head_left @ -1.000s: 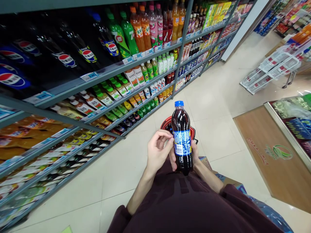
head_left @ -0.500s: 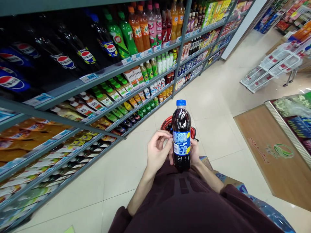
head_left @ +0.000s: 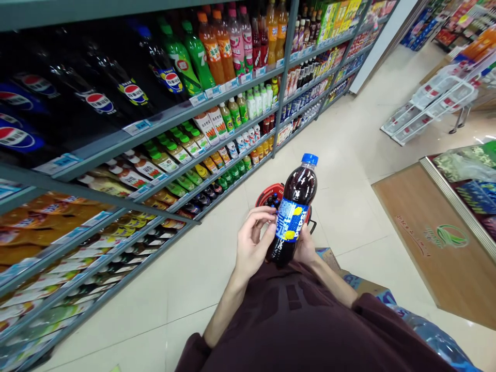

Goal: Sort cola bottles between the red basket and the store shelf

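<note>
A dark cola bottle (head_left: 293,206) with a blue cap and a blue Pepsi label with yellow lemons is in front of my body, its top leaning to the right. My right hand (head_left: 306,248) grips it from the right and behind, most of its fingers hidden by the bottle. On the left side, my left hand (head_left: 256,237) is curled, thumb and fingertips against the label's edge. Behind the bottle, a red shopping basket (head_left: 267,193) is on the floor, with dark, blue-capped bottles partly visible inside.
Shelves (head_left: 174,111) of drinks run along the left, with large Pepsi bottles (head_left: 99,101) on top. A wooden-sided display bin (head_left: 411,227) and a white wire rack (head_left: 430,108) are on the right. Cartons (head_left: 364,287) and wrapped bottles (head_left: 430,330) are close by my right side.
The bottle has turned so the Pepsi lettering and lemons show, and it has gone from upright to leaning right. Both hands remain at its sides.
</note>
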Demonstrator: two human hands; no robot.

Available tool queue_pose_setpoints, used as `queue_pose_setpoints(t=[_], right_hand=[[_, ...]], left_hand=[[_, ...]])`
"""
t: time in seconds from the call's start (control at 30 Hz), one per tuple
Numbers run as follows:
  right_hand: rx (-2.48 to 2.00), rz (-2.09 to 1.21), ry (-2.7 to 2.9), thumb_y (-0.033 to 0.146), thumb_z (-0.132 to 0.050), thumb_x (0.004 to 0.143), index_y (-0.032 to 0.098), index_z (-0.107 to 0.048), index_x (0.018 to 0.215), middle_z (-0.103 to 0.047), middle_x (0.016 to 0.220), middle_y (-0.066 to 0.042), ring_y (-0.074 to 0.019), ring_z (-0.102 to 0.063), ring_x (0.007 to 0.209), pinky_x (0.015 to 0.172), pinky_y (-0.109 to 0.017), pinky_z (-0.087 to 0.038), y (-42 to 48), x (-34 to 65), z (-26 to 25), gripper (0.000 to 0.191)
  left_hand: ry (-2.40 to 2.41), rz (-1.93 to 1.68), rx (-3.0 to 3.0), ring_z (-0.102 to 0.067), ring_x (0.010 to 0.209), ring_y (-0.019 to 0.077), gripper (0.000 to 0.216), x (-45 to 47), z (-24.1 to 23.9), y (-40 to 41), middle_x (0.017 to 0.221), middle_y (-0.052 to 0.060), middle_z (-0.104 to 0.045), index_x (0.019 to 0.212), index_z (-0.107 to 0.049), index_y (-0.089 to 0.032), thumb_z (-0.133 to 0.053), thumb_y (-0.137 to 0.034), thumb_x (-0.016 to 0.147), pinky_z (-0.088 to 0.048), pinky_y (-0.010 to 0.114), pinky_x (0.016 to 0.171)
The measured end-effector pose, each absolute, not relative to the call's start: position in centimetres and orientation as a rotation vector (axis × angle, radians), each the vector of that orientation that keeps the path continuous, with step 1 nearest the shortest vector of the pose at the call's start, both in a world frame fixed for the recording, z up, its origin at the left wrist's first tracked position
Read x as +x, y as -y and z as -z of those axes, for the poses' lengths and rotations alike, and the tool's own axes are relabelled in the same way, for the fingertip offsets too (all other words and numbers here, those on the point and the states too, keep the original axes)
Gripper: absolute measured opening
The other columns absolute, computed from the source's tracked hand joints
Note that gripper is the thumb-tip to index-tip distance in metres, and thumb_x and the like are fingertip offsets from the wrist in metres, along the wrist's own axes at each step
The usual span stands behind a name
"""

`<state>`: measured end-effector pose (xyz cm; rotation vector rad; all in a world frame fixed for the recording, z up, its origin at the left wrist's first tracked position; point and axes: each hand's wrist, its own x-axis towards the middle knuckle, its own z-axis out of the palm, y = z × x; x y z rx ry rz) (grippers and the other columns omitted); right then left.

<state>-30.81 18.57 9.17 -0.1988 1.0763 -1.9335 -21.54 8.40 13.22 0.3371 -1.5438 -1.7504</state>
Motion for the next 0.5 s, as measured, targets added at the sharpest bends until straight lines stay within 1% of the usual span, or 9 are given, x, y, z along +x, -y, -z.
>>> queue_pose_setpoints(t=[0.07,0.13,0.23,0.3,0.33,0.4,0.5], right_hand=[[-0.252,2.014,-1.132,0.083,-0.074,0.069,0.019,-0.063,0.119,-0.073,0.114,-0.013,-0.0284,-0.069,0.114,0.1,-0.047,-0.059,-18.5,-30.9,-9.1,0.082],[-0.316,2.084,-1.189,0.082,-0.075,0.069,0.02,-0.06,0.125,-0.071,0.117,-0.013,-0.0269,-0.069,0.111,0.098,-0.044,-0.06,-18.3,-31.1,-9.0,0.085],[-0.422,2.173,-1.284,0.076,-0.077,0.073,0.021,-0.055,0.128,-0.069,0.117,-0.011,-0.0236,-0.069,0.107,0.096,-0.039,-0.059,-18.0,-31.3,-9.2,0.081],[-0.455,2.199,-1.357,0.073,-0.077,0.075,0.021,-0.054,0.124,-0.068,0.112,-0.01,-0.0209,-0.067,0.1,0.092,-0.035,-0.059,-17.7,-31.4,-9.8,0.074],[-0.46,2.206,-1.391,0.072,-0.077,0.075,0.021,-0.054,0.121,-0.067,0.109,-0.009,-0.0198,-0.066,0.097,0.09,-0.033,-0.059,-17.5,-31.4,-10.2,0.072],[-0.464,2.214,-1.44,0.07,-0.08,0.073,0.021,-0.053,0.118,-0.066,0.107,-0.008,-0.018,-0.065,0.093,0.086,-0.031,-0.058,-17.1,-31.4,-11.0,0.071],[-0.477,2.188,-1.382,0.068,-0.082,0.072,0.022,-0.053,0.12,-0.067,0.108,-0.009,-0.0182,-0.066,0.092,0.084,-0.032,-0.059,-16.7,-31.4,-12.0,0.073]], left_hand=[[1.585,1.757,0.292,-0.063,0.125,0.0213,0.016,-21.0,-12.6,-8.7,0.13,0.011,-0.059,0.113,-0.069,-0.022,-0.07,-0.024,0.097,-0.054,0.035,0.107],[1.632,1.741,0.248,-0.058,0.134,0.0248,0.033,-20.5,-11.6,-9.3,0.14,0.012,-0.051,0.124,-0.065,-0.025,-0.075,-0.026,0.093,-0.052,0.041,0.112],[1.709,1.623,0.271,-0.051,0.141,0.0304,0.066,-20.3,-10.1,-10.3,0.147,0.014,-0.046,0.138,-0.056,-0.027,-0.088,-0.03,0.08,-0.049,0.047,0.116],[1.75,1.548,0.359,-0.051,0.141,0.0319,0.079,-20.5,-9.3,-11.0,0.147,0.015,-0.047,0.141,-0.053,-0.026,-0.093,-0.031,0.074,-0.047,0.05,0.117],[1.757,1.537,0.404,-0.053,0.14,0.0316,0.081,-20.7,-9.0,-11.3,0.146,0.016,-0.049,0.142,-0.052,-0.024,-0.094,-0.031,0.073,-0.047,0.05,0.117],[1.73,1.567,0.454,-0.059,0.134,0.0301,0.079,-21.1,-8.6,-11.5,0.143,0.016,-0.054,0.141,-0.052,-0.022,-0.092,-0.033,0.075,-0.051,0.048,0.114],[1.638,1.683,0.429,-0.067,0.125,0.0294,0.073,-21.2,-8.3,-11.3,0.137,0.017,-0.062,0.139,-0.054,-0.02,-0.089,-0.04,0.078,-0.058,0.043,0.105]])
